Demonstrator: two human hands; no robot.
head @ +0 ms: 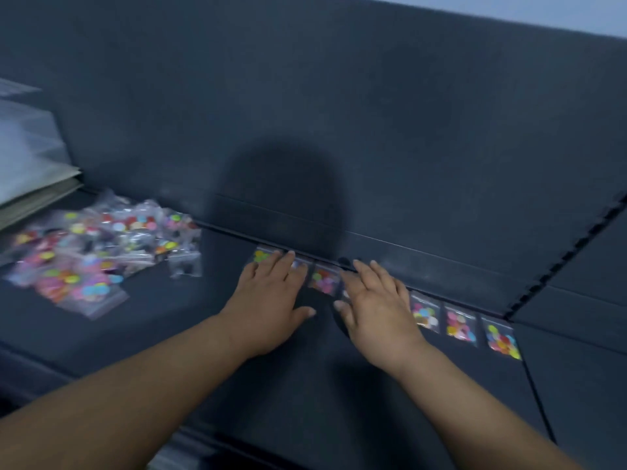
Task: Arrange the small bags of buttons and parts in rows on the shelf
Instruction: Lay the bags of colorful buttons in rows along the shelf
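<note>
dark matte shelf [271, 368]; flat left hand [268, 300] presses glossy clear bags [325, 279].

- Flat dark slate-blue shelf surface [237, 351], lower centre — plain; the upright back panel [339, 96] is the same shade.
- Loose pile of small clear plastic bags [98, 252], left of frame — buttons inside are red, pink, yellow, green, light blue and white.
- Row of small clear plastic bags [461, 325], right of centre: round buttons in pink, yellow, orange, blue and green.
- Stack of pale grey-white sheets [30, 157], upper left: plain.
- Black toothed strip [570, 252], right edge: regular notches.
</note>
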